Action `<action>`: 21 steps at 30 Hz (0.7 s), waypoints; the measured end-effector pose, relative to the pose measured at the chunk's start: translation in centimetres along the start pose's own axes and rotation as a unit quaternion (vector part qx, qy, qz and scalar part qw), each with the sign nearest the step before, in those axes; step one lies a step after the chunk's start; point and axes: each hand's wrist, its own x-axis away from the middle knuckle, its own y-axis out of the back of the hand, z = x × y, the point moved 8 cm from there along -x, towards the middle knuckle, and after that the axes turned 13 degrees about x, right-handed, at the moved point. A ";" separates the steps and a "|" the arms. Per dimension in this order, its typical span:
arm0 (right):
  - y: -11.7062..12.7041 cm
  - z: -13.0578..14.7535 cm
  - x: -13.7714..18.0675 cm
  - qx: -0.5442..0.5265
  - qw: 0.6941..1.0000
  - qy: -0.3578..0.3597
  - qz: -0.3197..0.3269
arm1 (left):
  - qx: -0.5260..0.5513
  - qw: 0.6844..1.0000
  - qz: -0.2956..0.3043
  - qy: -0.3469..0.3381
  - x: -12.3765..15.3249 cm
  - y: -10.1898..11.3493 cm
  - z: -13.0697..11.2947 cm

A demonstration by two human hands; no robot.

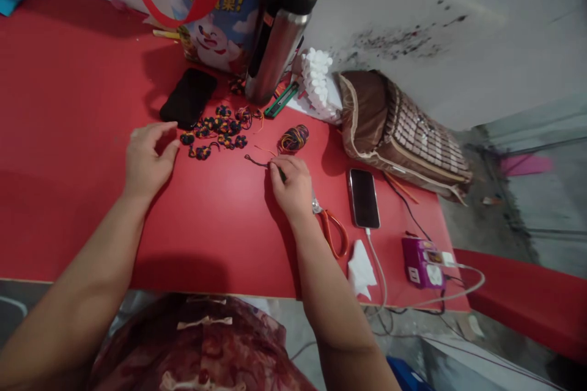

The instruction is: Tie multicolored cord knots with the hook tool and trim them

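Observation:
My left hand (pixel 149 159) rests on the red table with thumb and fingers apart, holding nothing. Its fingertips are beside a spread of small knotted cord pieces (pixel 224 127) in black, orange and red. Closed on a dark cord (pixel 257 161) is my right hand (pixel 293 188); a small loop at the cord's end sticks out to the left, and the rest is hidden under the fingers. Just beyond that hand lies a wound bundle of multicoloured cord (pixel 293 138). Scissors with orange handles (pixel 337 235) lie partly under the right wrist.
At the back stand a printed bag (pixel 215 36) with a red strap and a steel thermos (pixel 279 36). A black phone (pixel 189 98), a green cutter knife (pixel 281 100), a charging phone (pixel 364 198), tissue (pixel 362 270), a purple power block (pixel 422 261) and a brown cushion (pixel 398 122) surround the work area.

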 end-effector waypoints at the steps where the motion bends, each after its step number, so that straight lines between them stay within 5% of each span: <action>1: 0.0 0.0 0.0 -0.002 1.000 0.000 0.002 | -0.005 1.000 0.021 -0.009 -0.1 -0.6 -0.2; 11: -0.2 -0.3 -0.1 0.006 1.000 -0.017 0.022 | -0.100 0.986 0.129 0.015 0.8 -1.3 -1.5; 21: -0.1 -0.4 -0.2 0.003 0.999 -0.028 0.026 | -0.028 0.968 0.243 -0.062 1.6 -1.5 -1.6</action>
